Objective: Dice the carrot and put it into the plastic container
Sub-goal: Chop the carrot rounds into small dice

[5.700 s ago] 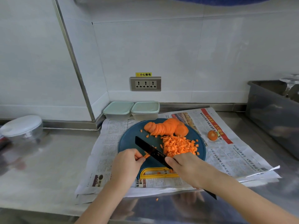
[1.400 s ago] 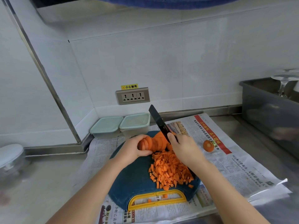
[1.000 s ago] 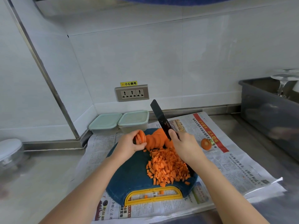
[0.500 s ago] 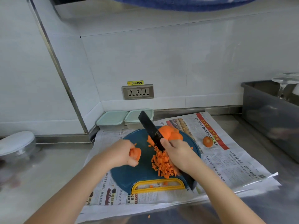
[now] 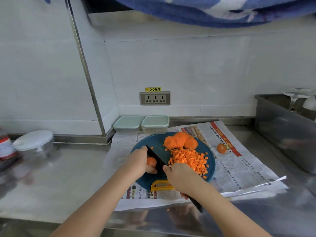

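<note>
On the round blue cutting board [image 5: 159,141] lie a fan of carrot slices [image 5: 180,142] at the back and a heap of diced carrot [image 5: 191,159] on the right. My left hand [image 5: 138,162] presses a small stack of carrot slices [image 5: 151,162] down on the board's left side. My right hand [image 5: 181,177] grips a black knife [image 5: 156,159], whose blade rests beside that stack. Two lidded plastic containers, one on the left [image 5: 128,124] and one on the right [image 5: 155,123], stand shut behind the board against the wall.
Newspaper [image 5: 239,161] covers the steel counter under the board, with a carrot end [image 5: 221,148] on it to the right. A grey tub [image 5: 283,130] holding glassware stands at far right. A white-lidded bowl [image 5: 34,142] sits at far left.
My left hand took a few slices from the fanned carrot and carried them to the board's left side. The knife came down from upright to lie against them.
</note>
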The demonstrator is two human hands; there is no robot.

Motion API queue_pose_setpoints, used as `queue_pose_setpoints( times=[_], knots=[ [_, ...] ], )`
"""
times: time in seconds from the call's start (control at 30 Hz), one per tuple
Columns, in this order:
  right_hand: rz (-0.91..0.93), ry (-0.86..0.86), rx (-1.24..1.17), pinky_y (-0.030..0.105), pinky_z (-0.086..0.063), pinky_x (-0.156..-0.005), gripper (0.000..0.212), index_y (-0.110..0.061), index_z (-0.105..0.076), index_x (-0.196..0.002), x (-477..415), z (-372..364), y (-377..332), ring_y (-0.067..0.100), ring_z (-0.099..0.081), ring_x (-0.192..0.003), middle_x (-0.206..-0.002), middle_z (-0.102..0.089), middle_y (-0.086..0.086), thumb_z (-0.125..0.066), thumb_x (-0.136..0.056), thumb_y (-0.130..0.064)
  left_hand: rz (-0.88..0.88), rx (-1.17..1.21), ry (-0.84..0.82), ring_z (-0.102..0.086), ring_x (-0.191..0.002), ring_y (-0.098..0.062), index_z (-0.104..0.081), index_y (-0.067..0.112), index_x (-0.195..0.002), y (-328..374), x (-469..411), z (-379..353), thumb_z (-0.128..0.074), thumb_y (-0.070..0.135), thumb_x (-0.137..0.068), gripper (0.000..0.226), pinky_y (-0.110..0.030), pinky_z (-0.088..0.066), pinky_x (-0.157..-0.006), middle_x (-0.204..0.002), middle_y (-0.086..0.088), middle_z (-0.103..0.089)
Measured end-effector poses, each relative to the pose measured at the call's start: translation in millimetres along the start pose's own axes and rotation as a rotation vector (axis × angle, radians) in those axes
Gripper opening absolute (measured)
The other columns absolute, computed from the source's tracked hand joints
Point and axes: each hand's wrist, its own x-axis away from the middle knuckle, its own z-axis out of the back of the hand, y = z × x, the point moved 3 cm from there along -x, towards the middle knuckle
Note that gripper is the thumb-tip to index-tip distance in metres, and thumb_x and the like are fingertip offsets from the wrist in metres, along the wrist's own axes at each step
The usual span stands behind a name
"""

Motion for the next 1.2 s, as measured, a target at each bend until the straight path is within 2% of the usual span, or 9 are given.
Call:
queue_pose_setpoints(
  times=[0.13, 0.27, 0.4, 0.57, 0.77, 0.87, 1.03, 1.1, 1.2],
  knots=[
    [-0.036, -0.050, -0.064, 0.024, -0.037, -0.031, 0.047, 0.001, -0.051, -0.093, 2.5, -3.8, -4.3, 0.018, -0.045, -0.032, -0.064, -0.051, 0.013, -0.027, -0.103, -0.038, 0.033, 0.038, -0.016, -0.052, -0.119, -0.025, -0.044, 0.011, -0.134, -1.8, -1.3, -9.0, -0.079, 0.040, -0.073, 0.075, -0.035, -0.043, -0.098, -0.131, -0.007, -0.054],
    [-0.036, -0.057, -0.124, 0.026, -0.043, -0.036, 0.043, -0.008, -0.043, -0.073, 7.3, -2.6, -2.7, 0.020, -0.046, -0.033, -0.064, -0.049, 0.014, -0.028, -0.103, -0.036, 0.014, 0.157, 0.102, -0.052, -0.118, -0.023, -0.045, 0.012, -0.135, -17.1, 7.0, -15.6, -0.080, 0.045, -0.068, 0.082, -0.032, -0.042, -0.093, -0.133, -0.005, -0.052],
    [-0.060, -0.058, -0.180, 0.025, -0.043, -0.036, 0.047, -0.005, -0.046, -0.076, 5.6, -1.4, 2.5, 0.020, -0.045, -0.033, -0.058, -0.049, 0.012, -0.030, -0.101, -0.041, -0.033, 0.215, 0.089, -0.057, -0.094, -0.015, -0.058, 0.018, -0.115, -26.1, 10.1, -18.9, -0.081, 0.048, -0.065, 0.062, -0.028, -0.046, -0.079, -0.110, 0.001, -0.062],
    [-0.042, -0.070, -0.175, 0.028, -0.045, -0.038, 0.045, -0.007, -0.044, -0.075, 10.2, -2.4, 1.1, 0.021, -0.047, -0.033, -0.057, -0.049, 0.012, -0.029, -0.102, -0.039, -0.034, 0.184, 0.117, -0.057, -0.090, -0.016, -0.059, 0.020, -0.106, -24.3, 11.9, -23.2, -0.081, 0.050, -0.065, 0.055, -0.026, -0.042, -0.071, -0.100, 0.002, -0.061],
    [0.052, 0.024, 0.048, 0.034, -0.045, -0.051, 0.034, -0.004, -0.050, -0.100, 8.3, -11.0, -2.8, 0.027, -0.059, -0.066, -0.072, -0.047, 0.007, -0.025, -0.105, -0.026, -0.102, 0.324, 0.181, -0.056, -0.109, -0.017, -0.058, 0.020, -0.123, -23.4, 23.2, -29.7, -0.076, 0.049, -0.072, 0.062, -0.023, -0.038, -0.081, -0.115, 0.005, -0.058],
    [0.099, 0.035, 0.174, 0.031, -0.041, -0.063, 0.032, -0.010, -0.045, -0.092, 8.5, -14.4, -9.3, 0.025, -0.049, -0.073, -0.069, -0.040, 0.003, -0.022, -0.105, -0.028, -0.095, 0.400, 0.151, -0.061, -0.100, -0.019, -0.065, 0.018, -0.099, -23.3, 23.3, -29.1, -0.074, 0.040, -0.078, 0.032, -0.024, -0.041, -0.073, -0.098, 0.003, -0.064],
    [0.081, 0.043, 0.148, 0.028, -0.023, -0.047, 0.033, -0.003, -0.042, -0.128, 6.5, -24.7, -12.9, 0.025, -0.047, -0.074, -0.099, -0.054, 0.017, -0.021, -0.104, -0.009, -0.166, 0.344, 0.170, -0.056, -0.116, -0.020, -0.047, 0.023, -0.138, -17.4, 29.0, -32.2, -0.063, 0.032, -0.090, 0.051, -0.028, -0.043, -0.098, -0.126, 0.000, -0.060],
    [0.107, 0.052, 0.187, 0.026, -0.027, -0.049, 0.030, -0.009, -0.048, -0.109, 3.3, -22.0, -10.7, 0.018, -0.042, -0.064, -0.082, -0.050, 0.008, -0.021, -0.105, -0.019, -0.162, 0.336, 0.196, -0.050, -0.125, -0.020, -0.027, 0.020, -0.149, -14.1, 34.1, -33.7, -0.063, 0.032, -0.090, 0.070, -0.023, -0.036, -0.098, -0.137, -0.002, -0.052],
    [0.106, 0.026, 0.244, 0.025, -0.033, -0.054, 0.032, -0.012, -0.045, -0.092, 2.6, -17.0, -7.9, 0.013, -0.036, -0.056, -0.068, -0.040, 0.002, -0.020, -0.104, -0.028, -0.131, 0.461, 0.269, -0.039, -0.135, -0.020, -0.017, 0.018, -0.151, -18.1, 34.7, -39.1, -0.071, 0.037, -0.083, 0.089, -0.030, -0.033, -0.107, -0.151, -0.004, -0.036]
  ],
)
